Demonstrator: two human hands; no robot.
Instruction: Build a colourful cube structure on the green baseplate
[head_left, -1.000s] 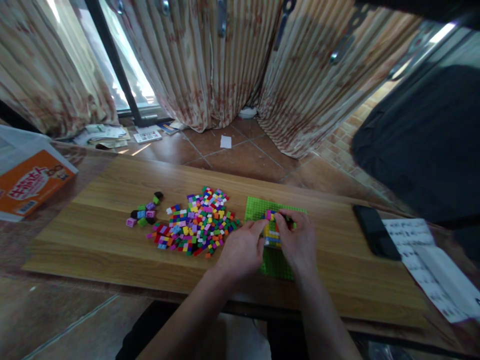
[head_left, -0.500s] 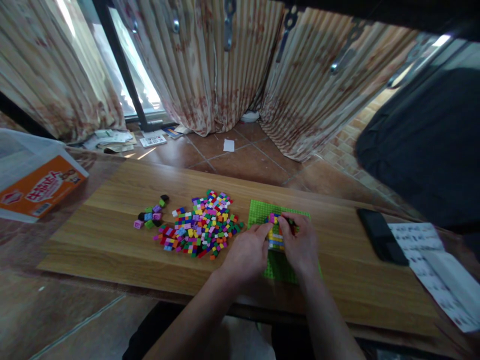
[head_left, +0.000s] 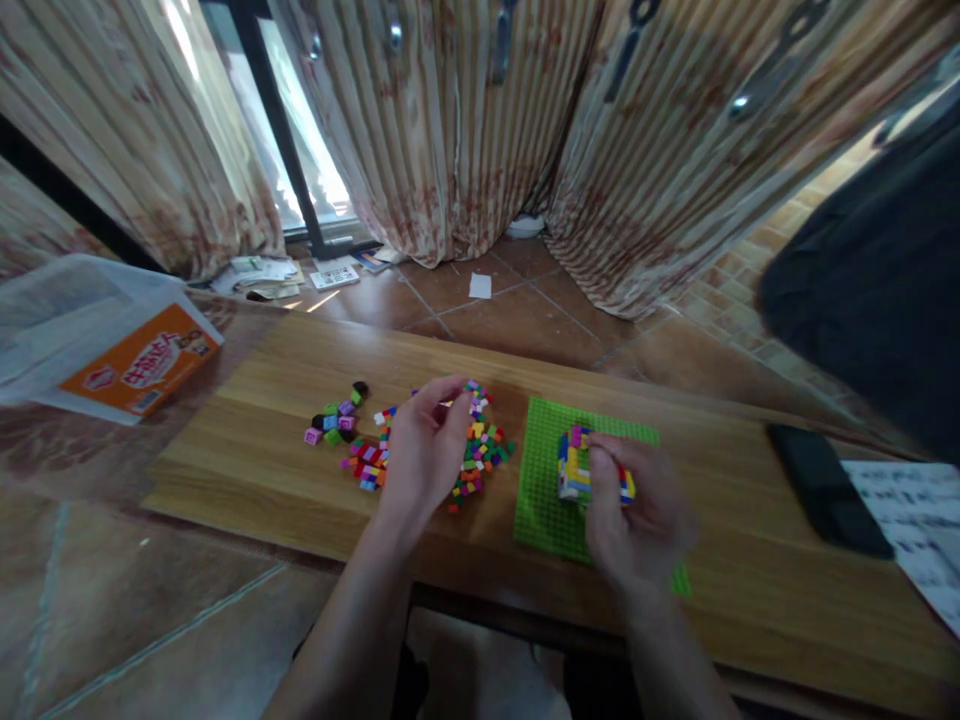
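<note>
My left hand (head_left: 427, 445) is over the loose pile of small coloured toy bricks (head_left: 480, 455). Its thumb and forefinger are bent together in a pinch, and whatever lies between the tips is too small to make out. A green studded baseplate (head_left: 541, 510) carries a small block build (head_left: 574, 470) of yellow, blue, white and magenta bricks. Slightly blurred, my right hand (head_left: 637, 510) is at the build's right side, thumb and forefinger closed together near its top. It covers part of the build, and anything in its fingertips is hidden.
Several larger bricks (head_left: 331, 423) lie left of the pile on the wooden board (head_left: 247, 440). A clear plastic box with an orange label (head_left: 146, 365) stands at the far left. To the right are a black phone (head_left: 825, 490) and printed sheets (head_left: 911, 525).
My left hand has left the build and moved left over the brick pile. My right hand has drawn slightly back to the right, uncovering more of the build. The camera view has shifted.
</note>
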